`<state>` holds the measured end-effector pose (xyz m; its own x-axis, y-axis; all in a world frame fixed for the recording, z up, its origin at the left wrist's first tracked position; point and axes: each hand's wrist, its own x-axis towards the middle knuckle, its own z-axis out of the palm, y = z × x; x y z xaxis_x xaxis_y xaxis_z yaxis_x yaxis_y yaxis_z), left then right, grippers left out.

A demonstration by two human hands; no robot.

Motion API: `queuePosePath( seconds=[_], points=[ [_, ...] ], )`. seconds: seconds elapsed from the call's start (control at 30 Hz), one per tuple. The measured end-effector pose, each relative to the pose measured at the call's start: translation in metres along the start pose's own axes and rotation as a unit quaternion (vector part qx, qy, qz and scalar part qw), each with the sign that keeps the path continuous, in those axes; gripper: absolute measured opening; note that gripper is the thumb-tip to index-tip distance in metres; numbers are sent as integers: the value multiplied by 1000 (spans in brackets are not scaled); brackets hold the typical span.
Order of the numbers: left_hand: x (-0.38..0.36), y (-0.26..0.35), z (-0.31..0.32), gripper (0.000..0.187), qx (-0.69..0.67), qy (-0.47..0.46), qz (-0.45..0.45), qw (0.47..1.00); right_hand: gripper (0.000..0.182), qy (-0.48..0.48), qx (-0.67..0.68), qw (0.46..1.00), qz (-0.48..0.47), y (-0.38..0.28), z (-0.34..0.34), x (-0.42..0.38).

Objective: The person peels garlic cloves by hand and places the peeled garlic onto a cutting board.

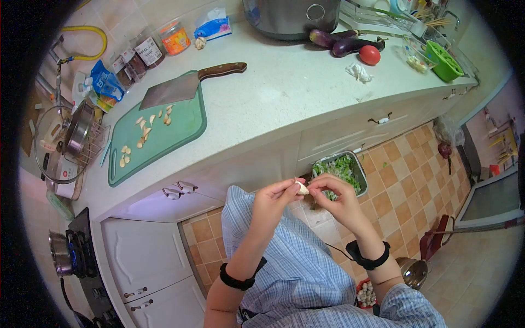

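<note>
My left hand pinches a pale garlic clove between thumb and fingers, in front of my body. On the clove's other side, my right hand has thumb and fingertips closed at its end; whether a bit of skin is between them is too small to tell. Beneath the hands, on the floor, is a bin with chopped green scraps, partly hidden by my right hand. Several loose garlic cloves lie on the green cutting board on the counter. A cleaver rests across the board's far edge.
Eggplants, a tomato, crumpled tissue and a green basket are along the counter's right part. Spice jars line the wall. At left, a pot sits on the lit stove. A metal bowl is on the floor.
</note>
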<state>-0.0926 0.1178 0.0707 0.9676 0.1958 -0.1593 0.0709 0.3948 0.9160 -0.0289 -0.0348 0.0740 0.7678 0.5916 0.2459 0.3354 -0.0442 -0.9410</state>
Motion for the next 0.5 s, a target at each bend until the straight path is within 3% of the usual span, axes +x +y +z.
queuePosePath(
  seconds=[0.4,0.5],
  points=[
    [0,-2,4,22,8,14,21,1000,9,53,53,997,24,11,10,-6],
    [1,-1,3,22,-5,9,6,1000,9,37,108,991,76,12,10,-6]
  ],
)
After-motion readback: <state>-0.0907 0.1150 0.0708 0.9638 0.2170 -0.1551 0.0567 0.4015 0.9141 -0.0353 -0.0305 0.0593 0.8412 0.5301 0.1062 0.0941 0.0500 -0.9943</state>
